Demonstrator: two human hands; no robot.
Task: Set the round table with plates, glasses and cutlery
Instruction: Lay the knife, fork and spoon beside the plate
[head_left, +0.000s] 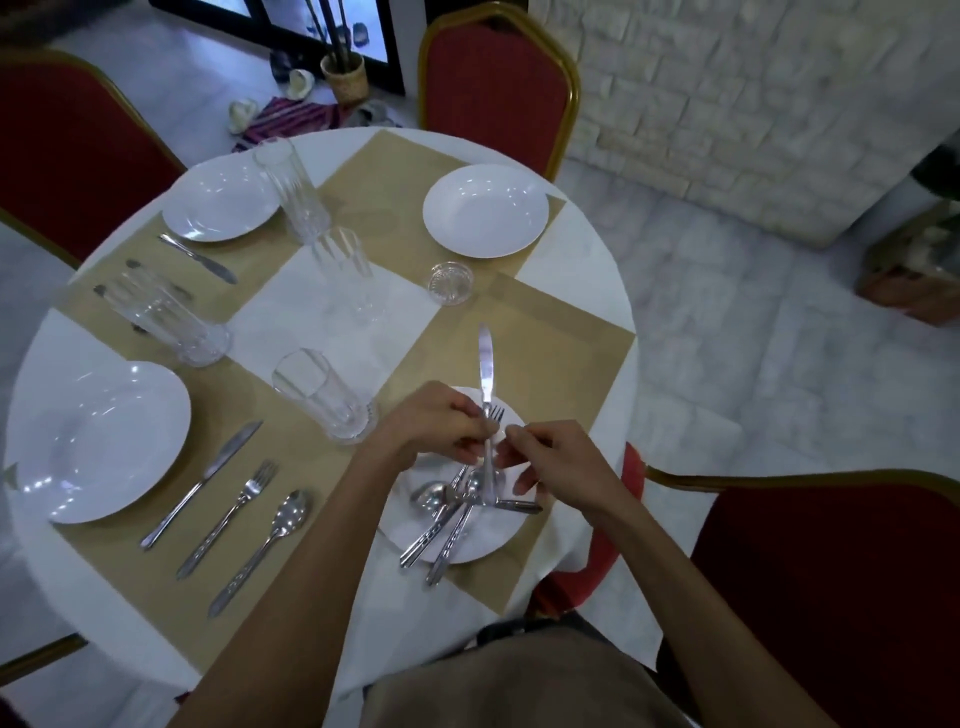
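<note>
Near plate (488, 538): cutlery pile (451, 501); L hand (434, 423) grips knife (485, 364).

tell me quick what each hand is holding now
left hand: holds knife and fork upright
right hand: fingers curled at their handles, grip cannot be told

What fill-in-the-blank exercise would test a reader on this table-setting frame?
1. The left hand and right hand together hold up a steel table knife and a steel ____.
2. Under them, a pile of loose steel cutlery lies on the near round white ____.
3. Beside the left round white plate lie a second knife, a second fork and a ____.
4. The round table carries ____ white plates.
Missing: fork; plate; spoon; four.
</note>
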